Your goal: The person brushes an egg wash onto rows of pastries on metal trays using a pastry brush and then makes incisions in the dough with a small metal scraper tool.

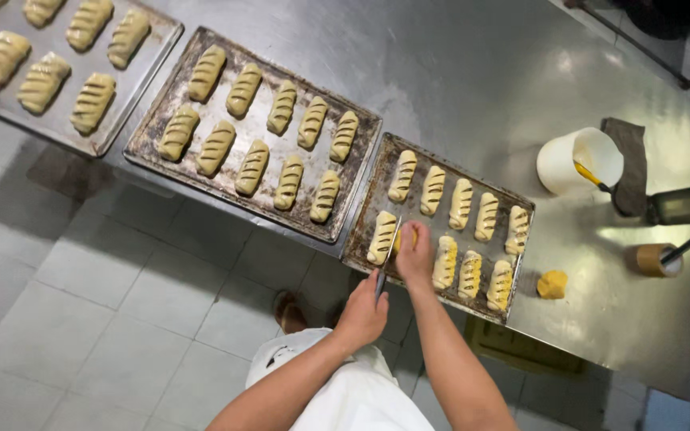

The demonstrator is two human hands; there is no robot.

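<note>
A thin knife (387, 257) is clenched in the left hand (363, 313), its blade run away from the grip toward the far edge of the tray (377, 199). The blade lies parallel to the long axis of the dough piece (406, 237), which sits in the near row and is pinned under the right hand (415, 254), fingers pressed on it; the right hand is the nearer. Dough surface: pale, glossy, slashed crosswise. Tray: dark, scorched metal on a steel bench (473, 72).
</note>
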